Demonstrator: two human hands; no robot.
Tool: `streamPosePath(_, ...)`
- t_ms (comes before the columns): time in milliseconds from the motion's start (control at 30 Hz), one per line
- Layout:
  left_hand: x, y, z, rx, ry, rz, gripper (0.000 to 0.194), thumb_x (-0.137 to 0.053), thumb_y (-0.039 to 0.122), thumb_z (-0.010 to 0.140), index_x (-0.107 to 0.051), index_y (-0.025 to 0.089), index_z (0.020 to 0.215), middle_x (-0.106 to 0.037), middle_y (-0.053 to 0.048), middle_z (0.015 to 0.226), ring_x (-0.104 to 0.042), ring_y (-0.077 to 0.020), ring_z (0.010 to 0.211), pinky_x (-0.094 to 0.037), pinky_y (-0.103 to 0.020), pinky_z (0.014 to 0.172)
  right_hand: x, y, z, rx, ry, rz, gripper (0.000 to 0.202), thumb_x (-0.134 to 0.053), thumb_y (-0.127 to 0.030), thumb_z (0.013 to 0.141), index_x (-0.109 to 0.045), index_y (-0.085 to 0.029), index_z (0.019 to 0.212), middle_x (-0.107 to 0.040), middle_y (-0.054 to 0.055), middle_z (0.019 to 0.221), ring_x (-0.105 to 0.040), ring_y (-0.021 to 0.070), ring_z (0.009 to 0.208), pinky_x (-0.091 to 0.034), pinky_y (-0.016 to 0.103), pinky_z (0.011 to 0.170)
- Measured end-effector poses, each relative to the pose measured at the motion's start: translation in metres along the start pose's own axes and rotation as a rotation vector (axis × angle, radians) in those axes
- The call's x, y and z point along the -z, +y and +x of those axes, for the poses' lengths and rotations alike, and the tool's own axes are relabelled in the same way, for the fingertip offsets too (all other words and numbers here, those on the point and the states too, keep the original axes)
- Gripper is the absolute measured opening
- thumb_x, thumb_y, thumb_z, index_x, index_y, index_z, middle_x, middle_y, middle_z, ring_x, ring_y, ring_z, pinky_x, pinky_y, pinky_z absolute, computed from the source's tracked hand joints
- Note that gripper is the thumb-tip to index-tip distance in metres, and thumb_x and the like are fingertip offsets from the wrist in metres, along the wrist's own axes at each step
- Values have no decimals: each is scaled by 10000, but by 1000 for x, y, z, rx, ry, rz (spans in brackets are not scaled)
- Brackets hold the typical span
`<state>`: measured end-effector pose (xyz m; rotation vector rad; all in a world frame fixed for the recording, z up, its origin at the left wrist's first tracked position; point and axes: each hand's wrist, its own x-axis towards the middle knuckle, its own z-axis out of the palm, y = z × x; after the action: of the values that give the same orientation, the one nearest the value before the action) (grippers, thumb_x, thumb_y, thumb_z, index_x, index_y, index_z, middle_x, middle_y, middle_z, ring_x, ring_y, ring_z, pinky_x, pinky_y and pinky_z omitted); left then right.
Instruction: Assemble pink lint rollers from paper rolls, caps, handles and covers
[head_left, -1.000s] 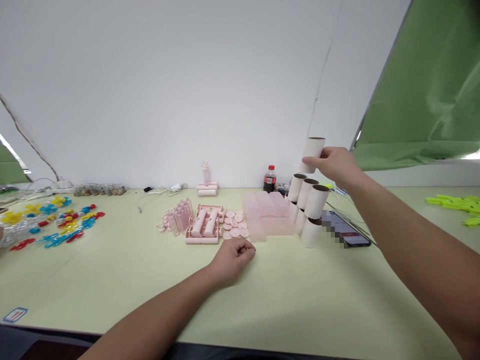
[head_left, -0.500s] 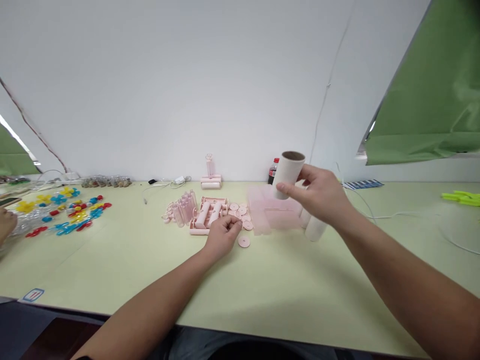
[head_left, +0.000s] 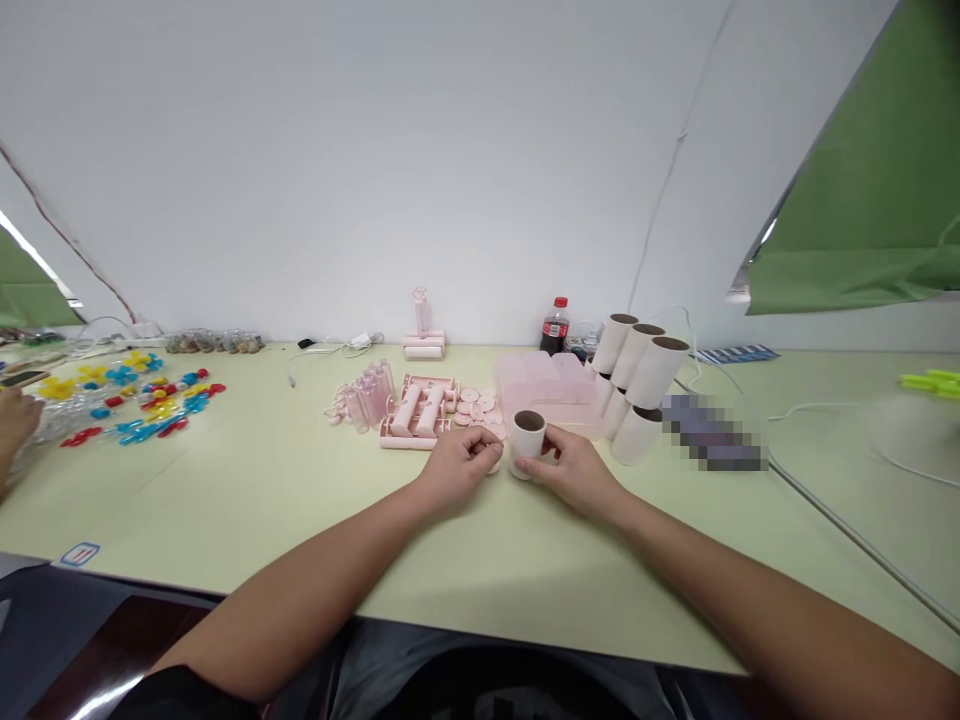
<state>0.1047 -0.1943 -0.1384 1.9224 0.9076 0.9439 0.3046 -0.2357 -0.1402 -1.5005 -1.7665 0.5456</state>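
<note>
My right hand (head_left: 577, 472) is closed around a white paper roll (head_left: 527, 445) with a brown cardboard core, upright at the tabletop. Just left of it, my left hand (head_left: 461, 462) has its fingers pinched together over a pink disc that is mostly covered. Whether those fingers grip anything is hidden. Several pink discs (head_left: 480, 402) with centre holes lie behind my left hand. Pink roller frames (head_left: 415, 440) with white rollers are beside them, and clear pink handles (head_left: 367, 395) stand farther left. Behind the held roll are translucent pink covers (head_left: 544, 380).
Several more white rolls (head_left: 651, 372) are stacked at right, near a cola bottle (head_left: 555, 328) and cables. A pink roller (head_left: 424, 345) stands by the wall. Colourful plastic pieces (head_left: 161, 410) lie at left, near another person's hand (head_left: 16, 425).
My right hand has brought the white roll down and to the left, from above the pink covers to the tabletop beside my left hand. My left hand has shifted slightly right, still pinched.
</note>
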Motion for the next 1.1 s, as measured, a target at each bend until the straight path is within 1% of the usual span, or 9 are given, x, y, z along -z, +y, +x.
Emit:
streamPosePath(133, 0, 1, 0, 0, -32, 36, 191, -548, 319, 824, -649, 160, 795, -633, -8, 708, -537, -132, 663, -411, -248, 636, -6, -3, 0, -9, -55, 85, 311, -690, -432, 750, -646, -178, 923, -640, 25, 822, -548, 197, 753, -407, 288, 649)
streamPosePath(300, 0, 0, -2, -16, -64, 39, 186, -555, 309, 831, -662, 159, 808, -655, -12, 761, -539, -129, 680, -414, -247, 648, -4, 0, 2, 15, -116, 157, 310, -700, -407, 748, -642, -180, 952, -637, 16, 825, -519, 175, 713, -383, 274, 612)
streamPosePath(467, -1, -1, -2, -10, -89, 113, 206, -539, 315, 850, -677, 162, 852, -633, -1, 707, -512, -126, 632, -388, -248, 605, -3, 5, 4, 14, -143, 197, 289, -707, -372, 743, -630, -169, 933, -611, 5, 796, -487, 156, 682, -371, 269, 604)
streamPosePath(600, 15, 5, 5, 1, 34, 364, 212, -517, 304, 859, -678, 173, 901, -662, -20, 752, -570, -157, 682, -413, -266, 629, -6, 9, 5, -5, -176, 215, 290, -712, -376, 742, -620, -172, 928, -584, 4, 789, -483, 160, 694, -374, 270, 615)
streamPosePath(733, 43, 9, 12, 135, 222, 750, 326, -495, 324, 874, -611, 218, 1159, -688, -63, 1026, -636, -229, 874, -446, -311, 697, -8, 14, 5, -21, -183, 219, 338, -723, -404, 741, -630, -178, 973, -604, 21, 838, -499, 170, 723, -383, 276, 629)
streamPosePath(800, 55, 9, 15, 206, 246, 876, 395, -478, 357, 886, -544, 218, 1250, -660, -94, 1146, -639, -265, 945, -456, -330, 699, -9, 15, 5, -27, -190, 232, 348, -724, -412, 743, -634, -181, 987, -610, 22, 849, -500, 170, 722, -385, 277, 628)
streamPosePath(900, 63, 4, 19, 298, 181, 986, 368, -470, 356, 883, -540, 201, 1209, -667, -117, 1107, -648, -285, 934, -460, -332, 685, -9, 14, 5, -32, -199, 238, 334, -721, -406, 747, -634, -182, 979, -604, 18, 839, -489, 165, 714, -379, 276, 622)
streamPosePath(1000, 64, 0, 23, 338, 106, 1057, 290, -456, 330, 882, -571, 189, 1107, -685, -125, 994, -651, -298, 923, -463, -339, 692, -9, 13, 6, -25, -201, 237, 328, -723, -395, 744, -631, -180, 974, -598, 16, 836, -480, 164, 720, -375, 277, 627)
streamPosePath(1100, 63, -1, 27, 366, 80, 1082, 257, -453, 310, 877, -580, 177, 1056, -687, -141, 968, -651, -307, 919, -466, -348, 694, -10, 13, 6, -23, -202, 236, 322, -725, -387, 741, -631, -180, 968, -589, 12, 831, -475, 163, 722, -373, 278, 631)
